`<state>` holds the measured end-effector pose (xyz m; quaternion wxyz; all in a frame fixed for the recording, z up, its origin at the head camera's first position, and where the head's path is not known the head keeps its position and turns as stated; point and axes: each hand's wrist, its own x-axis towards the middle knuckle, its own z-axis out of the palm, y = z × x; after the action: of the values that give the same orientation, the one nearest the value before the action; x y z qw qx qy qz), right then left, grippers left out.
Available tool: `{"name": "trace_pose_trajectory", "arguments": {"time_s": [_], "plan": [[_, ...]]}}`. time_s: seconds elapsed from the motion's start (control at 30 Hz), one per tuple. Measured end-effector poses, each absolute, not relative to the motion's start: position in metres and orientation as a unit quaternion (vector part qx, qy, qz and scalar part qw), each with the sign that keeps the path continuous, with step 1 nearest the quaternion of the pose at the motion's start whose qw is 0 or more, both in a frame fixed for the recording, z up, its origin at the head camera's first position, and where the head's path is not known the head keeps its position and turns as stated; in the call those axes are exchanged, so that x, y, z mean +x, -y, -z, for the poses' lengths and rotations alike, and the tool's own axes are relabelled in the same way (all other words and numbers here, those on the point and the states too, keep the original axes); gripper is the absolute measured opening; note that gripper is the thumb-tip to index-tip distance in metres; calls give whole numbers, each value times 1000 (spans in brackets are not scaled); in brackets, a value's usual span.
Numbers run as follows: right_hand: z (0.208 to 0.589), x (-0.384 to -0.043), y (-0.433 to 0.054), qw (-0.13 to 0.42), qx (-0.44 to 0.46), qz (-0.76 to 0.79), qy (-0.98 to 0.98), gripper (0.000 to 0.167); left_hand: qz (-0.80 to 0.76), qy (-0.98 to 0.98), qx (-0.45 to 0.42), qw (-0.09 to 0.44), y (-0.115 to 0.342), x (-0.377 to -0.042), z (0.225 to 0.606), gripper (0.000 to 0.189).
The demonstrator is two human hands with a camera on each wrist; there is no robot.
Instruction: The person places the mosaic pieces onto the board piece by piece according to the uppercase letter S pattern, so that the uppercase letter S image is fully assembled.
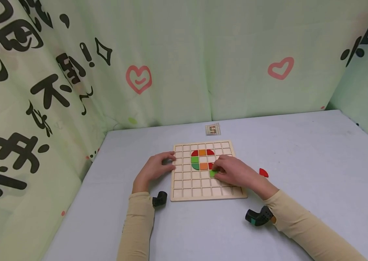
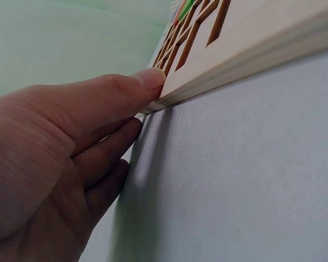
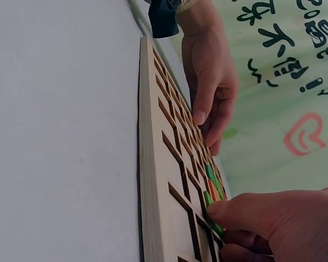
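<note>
Pale tabletop (image 1: 304, 159) bears the grid board (image 1: 184, 194) beneath the grip: right hand (image 1: 236, 171) pinching a small green tile (image 1: 212, 174), a hold suiting its size; left hand (image 1: 154, 167) spread at the board's edge, likely steadying it.

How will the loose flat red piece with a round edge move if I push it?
The flat red piece will probably slide rather than roll, because it lies flat on the pale table. It's likely light, being tiny compared with the pale wooden grid board. Its edges look crisp, so it may be stiff.
</note>
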<state>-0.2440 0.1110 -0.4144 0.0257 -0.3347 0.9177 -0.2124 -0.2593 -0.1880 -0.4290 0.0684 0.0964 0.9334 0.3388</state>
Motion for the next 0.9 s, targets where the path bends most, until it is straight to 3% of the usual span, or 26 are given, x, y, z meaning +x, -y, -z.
{"name": "trace_pose_trajectory", "arguments": {"time_s": [0.57,0.9], "plan": [[389,-243,-173,99,-249,246,-932,32,-336,-934,100,67,188,-262,429,29],[389,-240,-213,95,-248,227,-937,31,-341,-933,90,76,188,-261,431,31]]}}
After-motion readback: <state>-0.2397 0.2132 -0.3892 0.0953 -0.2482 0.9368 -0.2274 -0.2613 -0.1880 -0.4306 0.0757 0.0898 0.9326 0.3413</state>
